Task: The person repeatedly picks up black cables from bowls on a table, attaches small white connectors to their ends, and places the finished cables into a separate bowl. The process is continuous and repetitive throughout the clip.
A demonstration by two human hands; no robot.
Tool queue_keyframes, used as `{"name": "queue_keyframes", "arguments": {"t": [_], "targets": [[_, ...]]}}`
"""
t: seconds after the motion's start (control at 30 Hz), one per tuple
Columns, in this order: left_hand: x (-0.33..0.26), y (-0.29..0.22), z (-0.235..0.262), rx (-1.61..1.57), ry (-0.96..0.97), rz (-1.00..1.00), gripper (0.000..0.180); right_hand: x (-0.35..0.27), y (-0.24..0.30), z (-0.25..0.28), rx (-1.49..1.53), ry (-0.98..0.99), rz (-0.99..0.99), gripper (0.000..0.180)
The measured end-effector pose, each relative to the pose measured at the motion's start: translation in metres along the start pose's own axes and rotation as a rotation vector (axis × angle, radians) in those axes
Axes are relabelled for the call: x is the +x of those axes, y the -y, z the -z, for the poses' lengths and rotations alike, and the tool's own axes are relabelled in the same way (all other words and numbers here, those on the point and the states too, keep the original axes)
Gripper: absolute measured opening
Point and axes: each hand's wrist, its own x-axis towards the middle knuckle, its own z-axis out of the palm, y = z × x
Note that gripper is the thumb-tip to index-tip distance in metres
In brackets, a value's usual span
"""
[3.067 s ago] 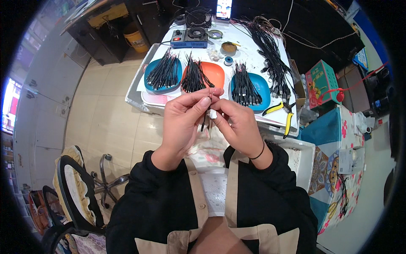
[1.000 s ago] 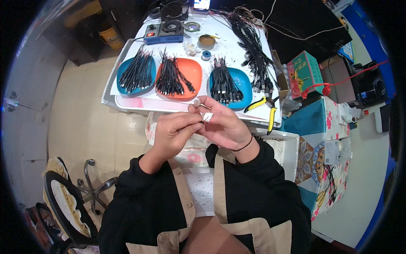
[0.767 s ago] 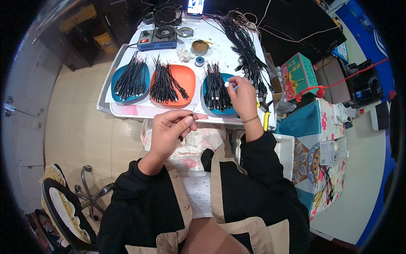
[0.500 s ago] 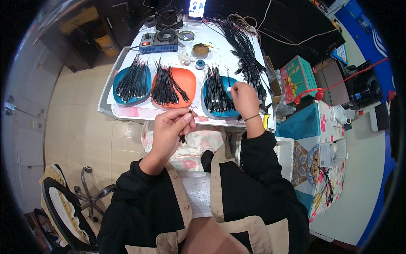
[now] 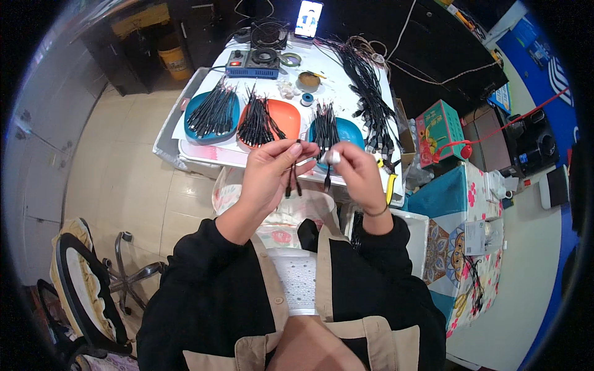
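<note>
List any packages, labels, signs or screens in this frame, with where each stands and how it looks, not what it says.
Phone screen: far end of the white table, upright, lit, pale with bluish patches.
Box: right of the table, boxy, green with a red side and printed pictures.
Blue panel: far right, curved, blue with white markings.
Small white packet: on the flowered cloth at right, flat, rectangular.

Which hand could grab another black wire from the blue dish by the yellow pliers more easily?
Probably the right hand: it hovers just before that blue dish. The left hand already pinches black wires.
</note>
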Motion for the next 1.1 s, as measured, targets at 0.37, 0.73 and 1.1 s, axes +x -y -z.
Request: {"name": "queue_keyframes", "arguments": {"t": [0.37, 0.73, 1.1], "targets": [[-0.022, 0.008, -0.011, 0.166, 0.108, -0.153, 0.015, -0.029, 0.029, -0.021, -0.062, -0.066, 0.137, 0.012], [-0.023, 0.014, -0.008, 0.310, 0.132, -0.111, 0.015, -0.020, 0.045, -0.012, -0.164, -0.174, 0.295, 0.011], [-0.015, 0.018, -0.003, 0.225, 0.078, -0.045, 0.014, -0.014, 0.014, -0.022, 0.313, -0.168, 0.049, 0.012]]}}
